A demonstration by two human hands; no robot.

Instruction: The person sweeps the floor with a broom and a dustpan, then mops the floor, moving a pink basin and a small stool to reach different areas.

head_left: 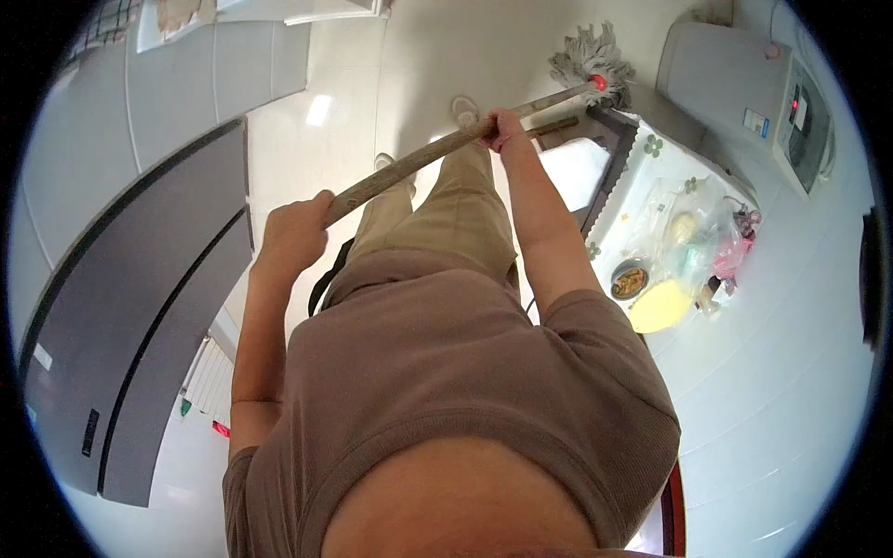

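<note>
A mop (409, 166) with a long wooden handle slants across in front of me, from lower left to upper right. My left hand (296, 230) is closed round the handle's near end. Farther along the shaft, my right hand (502, 129) grips it, fingers wrapped around. The mop's grey string head (588, 63) rests on the floor at the upper right, joined to the handle by a red collar (598, 83). It lies close to the corner of a table and to a washing machine.
A table (609, 209) with a patterned cloth stands at my right, bearing plastic bags (693, 232), a bowl of food (630, 278) and a yellow oval item (661, 307). Behind it is a washing machine (726, 88). A grey refrigerator (139, 307) stands at left. Pale tiled floor (353, 56) lies ahead.
</note>
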